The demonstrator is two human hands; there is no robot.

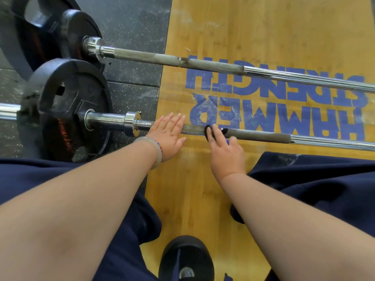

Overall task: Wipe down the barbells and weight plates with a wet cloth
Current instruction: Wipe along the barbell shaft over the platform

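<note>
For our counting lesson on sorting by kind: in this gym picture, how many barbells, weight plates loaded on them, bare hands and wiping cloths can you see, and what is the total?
Long steel barbells: 2
Round black weight plates loaded on them: 3
Bare hands, left and right: 2
Black wiping cloth: 1
Total: 8

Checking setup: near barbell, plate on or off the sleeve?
On: the black plate sits on the sleeve of the near barbell, chrome showing either side.

Blue block letters painted on the yellow wooden platform (203,199) read "HAMMER STRENGTH" (276,98), upside down from the head camera; nothing else is legible
</note>
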